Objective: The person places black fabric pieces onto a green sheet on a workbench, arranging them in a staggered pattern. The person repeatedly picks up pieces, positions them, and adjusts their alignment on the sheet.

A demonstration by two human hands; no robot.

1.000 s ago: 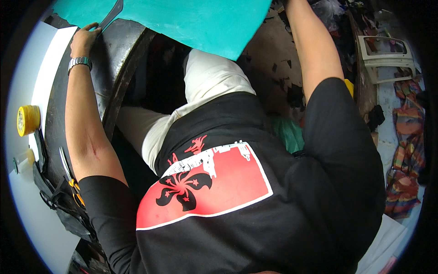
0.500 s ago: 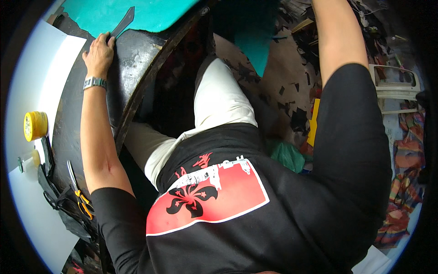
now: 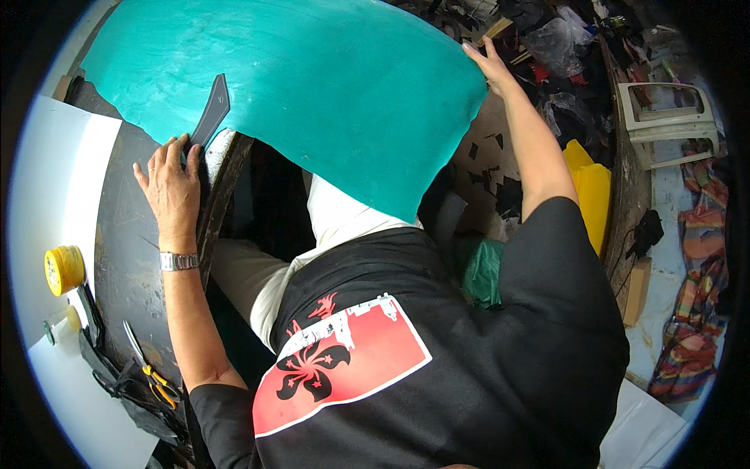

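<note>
A large green sheet (image 3: 328, 86), which looks like leather, spreads over the far part of the dark table and hangs past its edge above my lap. My right hand (image 3: 494, 69) grips the sheet's far right edge, its thumb on one side and other fingers partly hidden. On the sheet's left part lies a flat, dark grey, curved strip (image 3: 211, 113) with a line along its border. My left hand (image 3: 173, 187) has the strip's near end between thumb and fingers, just beside the sheet's near border.
Orange-handled scissors (image 3: 160, 384) and black scraps (image 3: 133, 402) lie on the table at left, near a yellow tub (image 3: 64, 270). To the right are a folded yellow sheet (image 3: 587, 191), a green plastic bag (image 3: 484, 273) and a pale plastic stool (image 3: 664, 117). Dark scraps litter the floor.
The green sheet now covers much more of the view, drawn nearer and across my lap. My right hand has come into view on its edge. My left hand and the strip appear lower.
</note>
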